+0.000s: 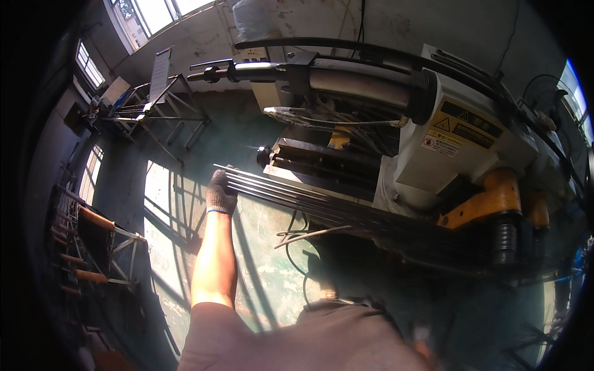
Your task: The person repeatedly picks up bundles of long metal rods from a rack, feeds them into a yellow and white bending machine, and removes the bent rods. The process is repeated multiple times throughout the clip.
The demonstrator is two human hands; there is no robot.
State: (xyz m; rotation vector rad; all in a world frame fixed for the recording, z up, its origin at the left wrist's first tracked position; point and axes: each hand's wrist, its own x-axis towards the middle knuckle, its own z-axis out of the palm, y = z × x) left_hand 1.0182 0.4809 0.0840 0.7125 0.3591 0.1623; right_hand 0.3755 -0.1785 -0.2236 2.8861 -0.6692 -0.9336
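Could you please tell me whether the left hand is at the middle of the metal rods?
No, the left hand is at the left end of the metal rods.

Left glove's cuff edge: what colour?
Blue: the cuff edge of the left glove shows best in the head view.

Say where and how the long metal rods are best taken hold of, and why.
The rods are probably best gripped near their left ends, from the left: they are long, thin, side by side, and there jut past the machine's bed, leaving finger room. The gloved left hand grips there.
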